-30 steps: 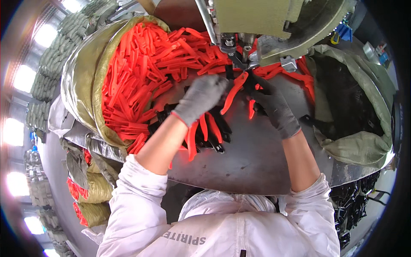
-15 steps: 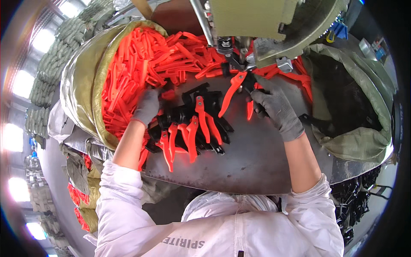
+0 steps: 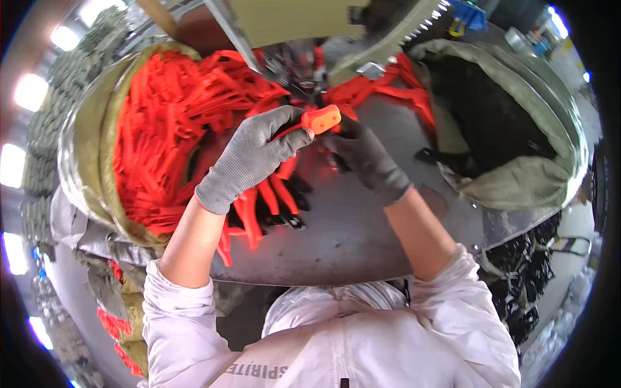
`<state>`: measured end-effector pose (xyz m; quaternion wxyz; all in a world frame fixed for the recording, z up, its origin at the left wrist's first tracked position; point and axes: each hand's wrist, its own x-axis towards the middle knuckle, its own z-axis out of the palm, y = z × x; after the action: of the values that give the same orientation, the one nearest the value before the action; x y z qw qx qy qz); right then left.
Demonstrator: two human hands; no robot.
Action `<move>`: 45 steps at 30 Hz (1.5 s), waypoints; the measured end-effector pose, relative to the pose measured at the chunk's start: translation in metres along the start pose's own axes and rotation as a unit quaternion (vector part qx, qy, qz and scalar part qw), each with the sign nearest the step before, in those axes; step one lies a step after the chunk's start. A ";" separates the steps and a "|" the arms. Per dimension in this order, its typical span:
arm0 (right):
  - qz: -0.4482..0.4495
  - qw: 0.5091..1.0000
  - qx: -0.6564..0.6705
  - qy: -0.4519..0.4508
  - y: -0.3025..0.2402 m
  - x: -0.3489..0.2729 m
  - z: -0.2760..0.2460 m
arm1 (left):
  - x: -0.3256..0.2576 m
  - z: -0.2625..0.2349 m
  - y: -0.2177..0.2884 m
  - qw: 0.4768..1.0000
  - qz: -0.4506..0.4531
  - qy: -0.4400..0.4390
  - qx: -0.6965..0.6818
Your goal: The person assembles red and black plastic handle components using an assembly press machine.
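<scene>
My left hand (image 3: pixel 259 152), in a grey glove, is closed around an orange plastic handle (image 3: pixel 318 120) and holds it up in front of the machine head (image 3: pixel 304 61). My right hand (image 3: pixel 362 155), in a darker grey glove, touches the same handle from below and to the right. Both hands meet above the round metal table (image 3: pixel 362 239). Under my left forearm lies a small heap of orange handles with black pieces (image 3: pixel 272 200).
A large olive sack (image 3: pixel 84 149) full of orange handles (image 3: pixel 162 123) stands at the left. Another olive sack (image 3: pixel 517 174) with dark contents sits at the right. More orange pieces (image 3: pixel 394 87) lie behind the machine. Black parts (image 3: pixel 524 284) hang below the table's right edge.
My left hand has come up from the heap at the left with an orange handle and joined my right hand in front of the machine. The view is closer to the table.
</scene>
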<state>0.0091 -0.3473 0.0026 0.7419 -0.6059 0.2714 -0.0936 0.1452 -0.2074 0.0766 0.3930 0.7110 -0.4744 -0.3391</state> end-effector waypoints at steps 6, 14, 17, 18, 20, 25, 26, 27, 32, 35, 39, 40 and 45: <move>-0.147 0.852 -0.487 0.119 0.004 -0.042 -0.026 | 0.024 0.036 -0.023 0.997 -0.018 0.014 0.071; -0.113 0.890 -0.093 0.432 0.039 -0.101 -0.120 | 0.015 0.020 -0.044 0.965 -0.178 0.121 -0.153; -0.197 0.945 -0.014 0.259 0.032 -0.080 -0.080 | 0.021 0.020 -0.036 0.960 -0.156 0.104 -0.209; -0.156 0.957 0.037 0.242 0.021 -0.070 -0.068 | 0.024 0.020 -0.034 0.963 -0.136 0.083 -0.216; -0.141 0.965 0.090 0.200 -0.003 -0.050 -0.048 | 0.027 0.016 -0.029 0.965 -0.141 0.057 -0.212; -0.029 0.999 0.023 0.027 -0.037 -0.027 -0.016 | 0.034 0.008 -0.027 0.956 -0.143 0.020 -0.255; -0.037 0.999 0.023 0.018 -0.038 -0.027 -0.012 | 0.036 0.008 -0.029 0.956 -0.153 0.022 -0.249; -0.023 0.999 -0.017 0.036 -0.037 -0.027 -0.009 | 0.037 0.009 -0.031 0.957 -0.154 0.016 -0.244; -0.008 0.999 -0.030 0.012 -0.024 -0.019 -0.003 | 0.043 0.017 -0.042 0.979 -0.147 0.027 -0.139; -0.020 1.000 0.009 0.004 -0.016 -0.010 -0.008 | 0.036 0.007 -0.050 0.941 -0.030 0.110 0.317; 0.010 1.000 0.004 0.017 -0.010 -0.008 -0.015 | -0.003 -0.067 -0.075 0.731 0.121 0.204 0.640; 0.016 1.000 0.002 0.016 -0.010 -0.008 -0.014 | -0.014 -0.087 -0.084 0.708 0.033 0.129 0.693; 0.014 0.999 -0.035 0.017 -0.023 -0.014 -0.007 | -0.031 -0.103 -0.137 0.770 -0.233 0.171 0.569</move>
<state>-0.0017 -0.3524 0.0273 0.7167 -0.6260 0.2959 -0.0835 0.2792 -0.1209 0.0065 -0.1002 0.9395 -0.3253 0.0390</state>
